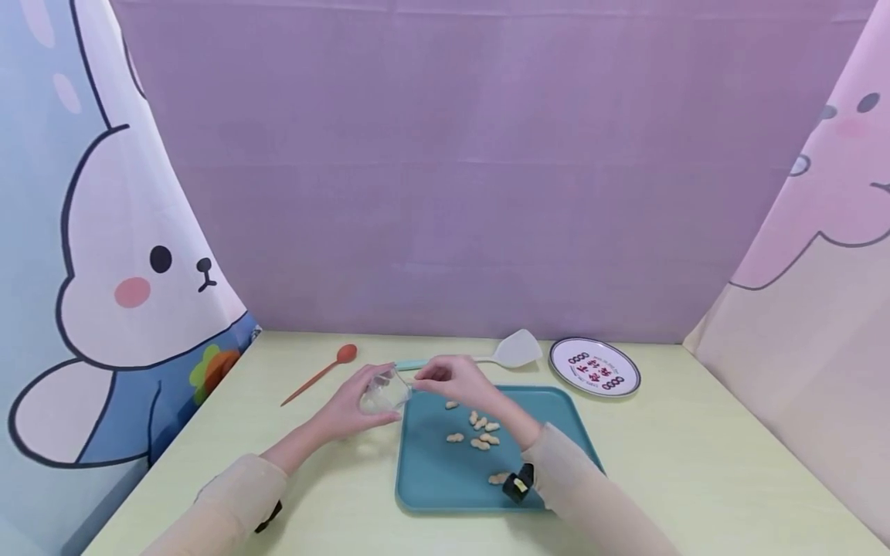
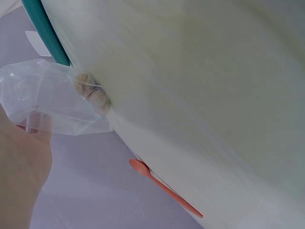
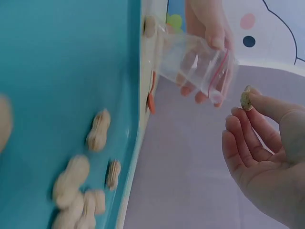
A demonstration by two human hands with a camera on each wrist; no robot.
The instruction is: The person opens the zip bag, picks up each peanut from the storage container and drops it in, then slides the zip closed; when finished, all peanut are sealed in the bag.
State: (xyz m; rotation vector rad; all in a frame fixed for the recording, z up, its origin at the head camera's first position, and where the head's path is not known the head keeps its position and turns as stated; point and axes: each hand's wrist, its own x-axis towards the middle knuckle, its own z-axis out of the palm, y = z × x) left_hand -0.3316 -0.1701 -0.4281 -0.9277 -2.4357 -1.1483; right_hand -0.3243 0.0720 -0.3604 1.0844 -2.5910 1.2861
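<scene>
Just beyond the hands lie an orange spoon (image 1: 321, 374), a white spatula (image 1: 516, 350) and a printed plate (image 1: 594, 367) on the pale bench (image 1: 695, 463); under the right hand (image 1: 455, 381) sits the teal tray (image 1: 434, 479), loose peanuts (image 1: 480, 432) scattered on it, nothing between them and the fingers; the left hand (image 1: 354, 405) curls around a clear zip bag (image 3: 198, 67), mouth held towards the right hand, one peanut already inside at its bottom; the right thumb and forefinger pinch a single peanut (image 3: 246, 99) just beside the bag's opening, the other fingers (image 3: 243, 143) loosely curled, apart from the bag.
</scene>
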